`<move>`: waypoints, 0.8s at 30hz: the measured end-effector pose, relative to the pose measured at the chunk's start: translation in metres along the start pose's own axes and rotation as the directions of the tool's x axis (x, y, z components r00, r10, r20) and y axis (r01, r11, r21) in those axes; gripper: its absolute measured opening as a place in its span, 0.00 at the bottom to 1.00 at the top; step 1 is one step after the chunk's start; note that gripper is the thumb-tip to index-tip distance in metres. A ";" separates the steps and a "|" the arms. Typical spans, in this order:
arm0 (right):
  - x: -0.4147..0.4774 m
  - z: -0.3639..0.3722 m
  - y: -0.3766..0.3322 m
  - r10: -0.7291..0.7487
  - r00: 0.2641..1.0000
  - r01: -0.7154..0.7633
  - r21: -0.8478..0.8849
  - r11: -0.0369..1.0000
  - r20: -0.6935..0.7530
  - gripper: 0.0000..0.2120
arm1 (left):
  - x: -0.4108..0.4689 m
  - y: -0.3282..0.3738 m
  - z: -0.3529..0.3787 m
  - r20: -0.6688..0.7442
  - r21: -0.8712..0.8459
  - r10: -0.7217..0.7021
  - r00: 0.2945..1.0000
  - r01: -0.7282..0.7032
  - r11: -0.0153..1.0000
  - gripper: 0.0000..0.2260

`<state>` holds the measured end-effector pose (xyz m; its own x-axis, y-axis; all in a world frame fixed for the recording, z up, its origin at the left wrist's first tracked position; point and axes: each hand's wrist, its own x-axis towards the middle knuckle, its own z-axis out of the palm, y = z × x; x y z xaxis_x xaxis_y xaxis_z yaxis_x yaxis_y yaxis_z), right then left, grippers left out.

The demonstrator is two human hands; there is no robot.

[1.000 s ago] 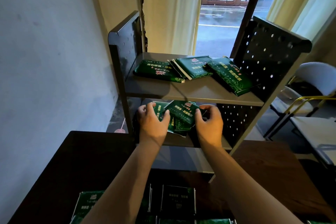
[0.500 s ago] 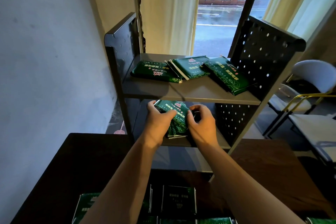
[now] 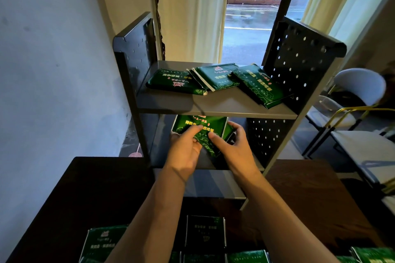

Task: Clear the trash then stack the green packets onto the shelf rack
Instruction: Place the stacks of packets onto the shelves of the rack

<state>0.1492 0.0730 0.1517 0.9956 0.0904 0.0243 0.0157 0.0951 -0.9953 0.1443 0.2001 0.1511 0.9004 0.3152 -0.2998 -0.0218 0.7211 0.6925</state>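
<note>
A grey metal shelf rack (image 3: 215,107) stands on the dark table. Three green packets lie on its top shelf: one at the left (image 3: 174,82), one in the middle (image 3: 213,77), one tilted at the right (image 3: 259,87). On the lower shelf sits a small pile of green packets (image 3: 199,125). My left hand (image 3: 184,149) and my right hand (image 3: 232,149) both reach under the top shelf and grip the pile's top packet, thumbs on its face. More green packets (image 3: 205,232) lie on the table near me, partly hidden by my forearms.
The dark table (image 3: 70,194) carries the rack. A white wall is close on the left. Perforated side panels (image 3: 299,66) close the rack's ends. Grey chairs with gold frames (image 3: 359,100) stand at the right. Curtains and a glass door are behind.
Both hands have pushed the top packet deeper onto the lower shelf and drawn closer together on it. The view has shifted slightly.
</note>
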 end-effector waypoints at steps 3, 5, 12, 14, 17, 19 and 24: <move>-0.004 -0.004 -0.004 -0.016 1.000 0.015 0.035 0.999 0.025 0.26 | 0.004 -0.001 -0.009 0.092 0.083 0.091 0.992 -0.098 0.992 0.28; 0.000 -0.010 -0.010 -0.082 0.996 0.084 -0.063 0.994 0.032 0.27 | 0.007 0.005 -0.017 0.138 0.242 0.196 0.971 -0.224 0.944 0.31; 0.001 -0.016 -0.005 -0.163 0.982 0.181 -0.239 0.954 0.093 0.33 | 0.000 0.011 -0.032 0.400 0.715 0.250 0.882 -0.471 0.516 0.34; -0.002 -0.015 0.001 -0.135 0.988 0.149 -0.226 0.963 0.077 0.37 | -0.001 0.006 -0.035 0.445 0.705 0.260 0.857 -0.514 0.489 0.37; 0.000 -0.015 0.006 -0.083 0.995 0.093 -0.207 0.974 0.057 0.40 | -0.002 0.004 -0.036 0.426 0.702 0.271 0.863 -0.504 0.503 0.41; 0.003 -0.013 0.007 -0.043 0.998 0.050 -0.209 0.977 0.039 0.39 | -0.003 0.004 -0.035 0.385 0.697 0.277 0.880 -0.475 0.537 0.41; 0.000 -0.010 0.008 -0.050 0.999 0.052 -0.235 0.971 0.016 0.36 | -0.009 0.005 -0.029 0.343 0.736 0.270 0.900 -0.436 0.518 0.35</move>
<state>0.1506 0.0637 0.1430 0.9920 0.1009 0.0756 0.0890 -0.1356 -0.9868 0.1231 0.2187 0.1380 0.9533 0.2662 0.1424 -0.0845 -0.2176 0.9724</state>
